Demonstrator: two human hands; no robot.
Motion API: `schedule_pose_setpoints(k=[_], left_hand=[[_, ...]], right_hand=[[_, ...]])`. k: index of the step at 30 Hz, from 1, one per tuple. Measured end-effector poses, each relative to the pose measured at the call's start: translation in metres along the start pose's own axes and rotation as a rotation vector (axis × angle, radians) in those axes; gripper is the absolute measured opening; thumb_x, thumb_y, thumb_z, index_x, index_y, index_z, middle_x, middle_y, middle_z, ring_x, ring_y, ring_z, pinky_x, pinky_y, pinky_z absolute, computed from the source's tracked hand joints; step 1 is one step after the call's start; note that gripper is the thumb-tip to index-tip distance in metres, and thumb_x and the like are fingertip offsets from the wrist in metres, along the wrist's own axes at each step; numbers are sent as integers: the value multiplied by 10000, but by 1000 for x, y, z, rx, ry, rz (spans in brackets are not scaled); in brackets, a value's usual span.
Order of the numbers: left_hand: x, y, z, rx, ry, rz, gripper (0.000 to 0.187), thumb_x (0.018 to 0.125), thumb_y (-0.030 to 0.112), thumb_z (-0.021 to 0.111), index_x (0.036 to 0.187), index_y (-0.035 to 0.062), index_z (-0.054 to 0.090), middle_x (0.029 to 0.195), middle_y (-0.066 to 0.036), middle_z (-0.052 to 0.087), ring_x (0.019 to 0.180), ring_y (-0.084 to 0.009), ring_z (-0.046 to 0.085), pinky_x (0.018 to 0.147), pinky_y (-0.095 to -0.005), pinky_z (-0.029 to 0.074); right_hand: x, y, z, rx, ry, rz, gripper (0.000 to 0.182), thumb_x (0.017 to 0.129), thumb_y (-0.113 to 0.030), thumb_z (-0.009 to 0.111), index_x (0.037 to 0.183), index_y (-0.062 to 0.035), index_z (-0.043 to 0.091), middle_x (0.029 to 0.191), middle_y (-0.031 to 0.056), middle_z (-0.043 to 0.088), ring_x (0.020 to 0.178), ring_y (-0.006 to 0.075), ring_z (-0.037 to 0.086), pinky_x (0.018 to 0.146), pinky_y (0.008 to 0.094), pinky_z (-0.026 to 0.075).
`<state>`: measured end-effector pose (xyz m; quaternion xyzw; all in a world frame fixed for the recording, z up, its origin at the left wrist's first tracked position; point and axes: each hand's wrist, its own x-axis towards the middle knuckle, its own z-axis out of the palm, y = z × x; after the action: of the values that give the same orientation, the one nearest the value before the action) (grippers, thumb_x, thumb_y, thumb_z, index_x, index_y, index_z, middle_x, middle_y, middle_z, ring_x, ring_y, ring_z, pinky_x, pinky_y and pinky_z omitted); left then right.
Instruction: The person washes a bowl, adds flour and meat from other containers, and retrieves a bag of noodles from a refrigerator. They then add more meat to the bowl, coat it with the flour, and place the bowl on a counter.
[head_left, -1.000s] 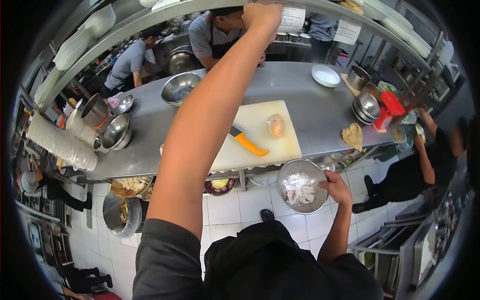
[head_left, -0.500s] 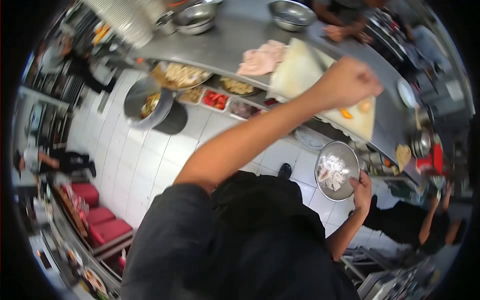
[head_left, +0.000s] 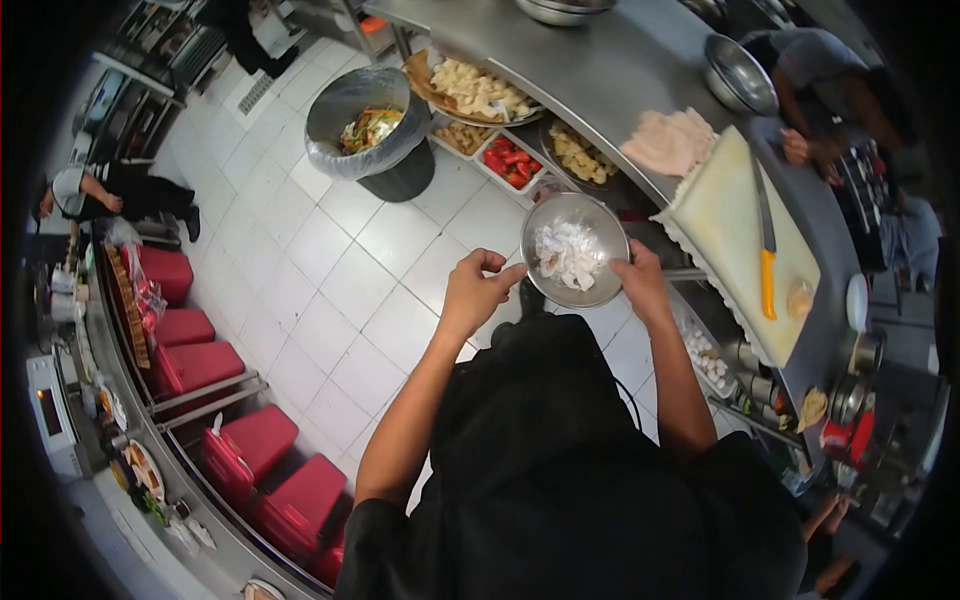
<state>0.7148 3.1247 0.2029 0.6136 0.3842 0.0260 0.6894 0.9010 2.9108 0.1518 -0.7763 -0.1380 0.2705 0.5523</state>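
A steel bowl [head_left: 574, 249] of white-dusted meat pieces sits at frame centre, gripped at its rim by the right hand [head_left: 640, 285]; the left hand [head_left: 478, 290], fingers pinched and holding nothing visible, hovers beside it. The pieces look floured; at right, a knife [head_left: 765, 250] lies unused on the cutting board [head_left: 730, 230] on the tabletop [head_left: 620, 70].
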Motion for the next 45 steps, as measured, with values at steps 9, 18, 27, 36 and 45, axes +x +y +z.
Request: schedule_pose_setpoints(k=[9, 18, 27, 36, 45], left_hand=[[77, -34, -30, -378, 50, -167, 179, 797, 19, 668, 865, -2, 503, 900, -86, 566, 719, -165, 621, 606, -277, 588], [174, -79, -35, -320, 308, -107, 147, 761, -11, 593, 796, 12, 451, 643, -88, 578, 550, -143, 623, 471, -269, 471], [246, -108, -12, -329, 216, -143, 168, 744, 5, 593, 795, 25, 434, 614, -107, 588, 544, -171, 629, 515, -307, 474], [271, -113, 7, -145, 219, -172, 156, 740, 48, 613, 779, 23, 464, 595, -155, 614, 542, -220, 634, 555, -334, 484], [262, -122, -3, -267, 206, -207, 146, 744, 26, 598, 786, 28, 459, 622, -128, 612, 547, -188, 607, 555, -315, 473]], right_hand=[[85, 18, 79, 53, -215, 119, 280, 838, -64, 592, 1106, 17, 602, 932, 67, 655, 750, 108, 594, 656, 256, 479], [322, 99, 75, -693, 173, 124, 382, 910, -353, 566, 1057, -5, 626, 900, 100, 660, 800, 221, 631, 720, 335, 501], [451, 177, 62, -1143, 336, -104, 544, 748, -404, 676, 1128, -17, 631, 1148, 215, 617, 1067, 360, 576, 929, 405, 439], [287, 58, 89, -309, 150, 370, 414, 828, -232, 660, 1165, 6, 620, 1043, 86, 657, 963, 159, 591, 881, 293, 441], [364, 126, 25, -1092, 259, -285, 450, 754, -248, 731, 1117, -16, 601, 1039, 141, 642, 952, 292, 616, 797, 344, 475]])
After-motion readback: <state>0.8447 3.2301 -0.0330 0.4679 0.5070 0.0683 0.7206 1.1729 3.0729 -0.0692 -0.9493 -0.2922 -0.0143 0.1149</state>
